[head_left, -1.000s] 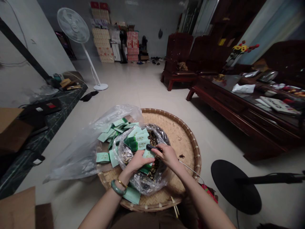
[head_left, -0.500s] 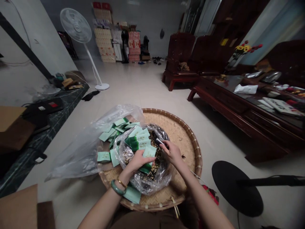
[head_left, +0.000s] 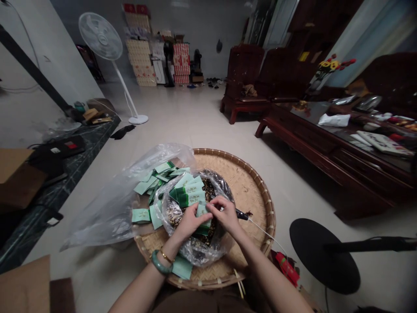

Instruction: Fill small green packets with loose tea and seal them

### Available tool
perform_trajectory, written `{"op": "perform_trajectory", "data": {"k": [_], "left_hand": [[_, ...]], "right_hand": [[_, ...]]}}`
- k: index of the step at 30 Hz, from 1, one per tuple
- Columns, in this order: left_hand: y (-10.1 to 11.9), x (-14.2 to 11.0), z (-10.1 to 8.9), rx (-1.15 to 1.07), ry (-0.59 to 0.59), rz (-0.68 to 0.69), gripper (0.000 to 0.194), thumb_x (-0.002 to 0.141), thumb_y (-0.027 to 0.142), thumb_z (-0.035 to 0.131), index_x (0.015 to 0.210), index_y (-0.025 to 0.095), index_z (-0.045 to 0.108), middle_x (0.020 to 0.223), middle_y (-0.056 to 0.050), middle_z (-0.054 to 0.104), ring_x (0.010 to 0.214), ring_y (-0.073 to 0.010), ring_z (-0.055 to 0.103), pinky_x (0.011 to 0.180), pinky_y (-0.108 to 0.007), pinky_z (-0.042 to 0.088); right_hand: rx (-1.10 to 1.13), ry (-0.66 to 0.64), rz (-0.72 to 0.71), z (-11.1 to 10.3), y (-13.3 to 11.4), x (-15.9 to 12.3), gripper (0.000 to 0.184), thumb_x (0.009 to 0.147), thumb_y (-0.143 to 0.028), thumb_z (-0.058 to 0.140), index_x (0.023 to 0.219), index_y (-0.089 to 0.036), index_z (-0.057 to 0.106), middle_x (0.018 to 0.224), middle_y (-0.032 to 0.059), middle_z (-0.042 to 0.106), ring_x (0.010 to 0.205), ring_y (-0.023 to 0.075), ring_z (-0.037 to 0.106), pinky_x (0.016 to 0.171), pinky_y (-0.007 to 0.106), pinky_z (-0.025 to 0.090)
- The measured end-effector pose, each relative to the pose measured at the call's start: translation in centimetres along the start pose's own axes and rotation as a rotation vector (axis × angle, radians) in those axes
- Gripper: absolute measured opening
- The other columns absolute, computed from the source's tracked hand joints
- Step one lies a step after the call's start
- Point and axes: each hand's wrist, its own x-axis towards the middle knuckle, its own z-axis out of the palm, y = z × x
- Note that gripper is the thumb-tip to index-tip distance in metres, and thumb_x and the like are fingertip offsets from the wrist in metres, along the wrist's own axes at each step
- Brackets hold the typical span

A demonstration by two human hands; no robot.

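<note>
My left hand [head_left: 189,224], with a jade bangle and a gold bracelet at the wrist, is closed on a small light-green packet [head_left: 202,210]. The thumb and fingers of my right hand [head_left: 224,214] pinch the top edge of that packet. A black handle [head_left: 241,214] with a white cord juts out behind the right hand; whether the palm holds it I cannot tell. Under both hands a clear plastic bag [head_left: 208,254] sits open, with dark and pale dried bits [head_left: 208,187] inside. Several green packets [head_left: 192,191] lie on top of these bits.
The bag rests on a round woven bamboo tray [head_left: 250,174]. More green packets [head_left: 146,184] lie in a large clear bag [head_left: 107,213] at left. A black round stand base [head_left: 319,256] is at right, a dark wooden table [head_left: 309,134] beyond it. A white fan [head_left: 104,39] stands far left.
My right hand has moved from the bag's right side onto the packet's top edge. The black tool, earlier pointing forward from its fingers, now shows behind that hand. The left hand keeps the packet.
</note>
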Motion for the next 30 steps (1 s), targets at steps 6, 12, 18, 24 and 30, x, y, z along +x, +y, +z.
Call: {"op": "perform_trajectory", "data": {"k": [6,12,18,24,30], "left_hand": [[0.6,0.1,-0.6,0.112,0.099,0.124,0.021,0.071,0.035,0.066,0.069,0.015,0.069,0.071,-0.003,0.069,0.071,-0.0184,0.060,0.070,-0.027,0.047],[0.1,-0.2,0.1,0.111,0.221,0.139,0.034,0.075,0.045,0.058,0.061,0.015,0.064,0.059,0.000,0.060,0.059,-0.0148,0.051,0.059,-0.024,0.042],[-0.1,-0.1,-0.4,0.029,0.139,0.035,0.049,0.077,0.059,0.052,0.065,0.014,0.065,0.058,-0.001,0.057,0.060,-0.0154,0.051,0.058,-0.025,0.042],[0.7,0.5,-2.2,0.125,0.212,0.161,0.038,0.069,0.048,0.067,0.050,0.017,0.057,0.055,0.002,0.050,0.058,-0.0132,0.047,0.057,-0.024,0.040],[1.2,2.4,-5.7,-0.531,0.719,0.264,0.035,0.075,0.045,0.062,0.099,0.020,0.057,0.078,0.001,0.055,0.060,-0.0104,0.054,0.058,-0.025,0.047]], "right_hand": [[0.111,-0.070,0.046,0.2,-1.0,-0.9,0.021,0.080,-0.033,0.063,0.066,-0.018,0.067,0.067,0.0034,0.065,0.066,0.0172,0.058,0.061,0.028,0.044],[0.285,-0.045,0.256,0.6,-1.0,-1.4,0.020,0.076,-0.036,0.064,0.069,-0.017,0.067,0.066,0.0016,0.065,0.062,0.0158,0.058,0.060,0.028,0.046],[0.537,0.024,0.380,1.3,-0.5,-1.7,0.033,0.061,-0.035,0.078,0.083,-0.020,0.058,0.061,-0.0042,0.061,0.053,0.0119,0.055,0.050,0.023,0.045],[0.625,0.054,0.416,1.0,-0.4,-1.4,0.037,0.068,-0.047,0.073,0.086,-0.022,0.052,0.063,-0.0029,0.064,0.052,0.0129,0.059,0.049,0.025,0.050],[0.675,0.086,0.431,0.7,0.2,-1.6,0.038,0.072,-0.050,0.069,0.091,-0.021,0.053,0.073,0.0005,0.067,0.058,0.0140,0.063,0.050,0.026,0.053]]}}
